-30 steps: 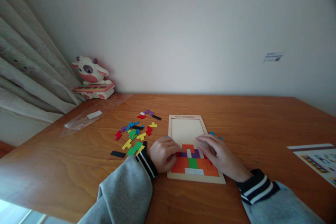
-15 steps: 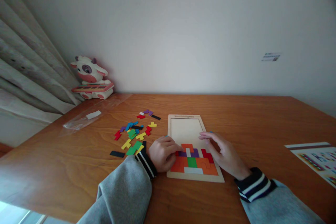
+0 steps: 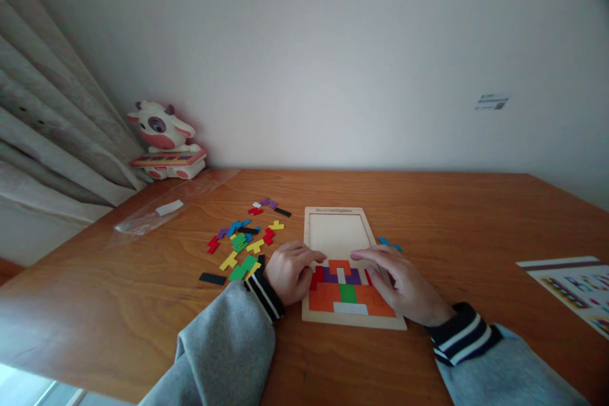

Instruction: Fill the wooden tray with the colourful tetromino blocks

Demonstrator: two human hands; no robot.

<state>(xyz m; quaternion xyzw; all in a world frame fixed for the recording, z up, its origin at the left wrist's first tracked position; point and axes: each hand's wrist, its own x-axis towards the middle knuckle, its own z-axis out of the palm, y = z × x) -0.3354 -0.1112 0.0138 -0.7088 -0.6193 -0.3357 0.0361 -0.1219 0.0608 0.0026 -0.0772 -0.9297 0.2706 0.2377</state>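
A wooden puzzle tray [image 3: 337,232] lies on the table with coloured block pieces [image 3: 347,293] filling its near part. My left hand [image 3: 288,271] rests at the tray's left edge, fingers curled, fingertips touching the pieces near an orange one. My right hand [image 3: 400,281] lies over the tray's right side, fingers stretched flat and pressing on the pieces there. A blue piece [image 3: 390,243] lies on the table just right of the tray. Several loose coloured pieces [image 3: 242,240] are scattered left of the tray.
A cow-shaped toy [image 3: 164,139] stands at the back left by a curtain [image 3: 52,120]. A clear plastic bag [image 3: 157,212] lies near it. A printed sheet [image 3: 573,285] lies at the right. A black piece [image 3: 212,279] sits apart at the front left.
My right hand lifted off the tray's right side half a second ago and has come back down flat on the pieces. The left hand shifted slightly up the tray's left edge.
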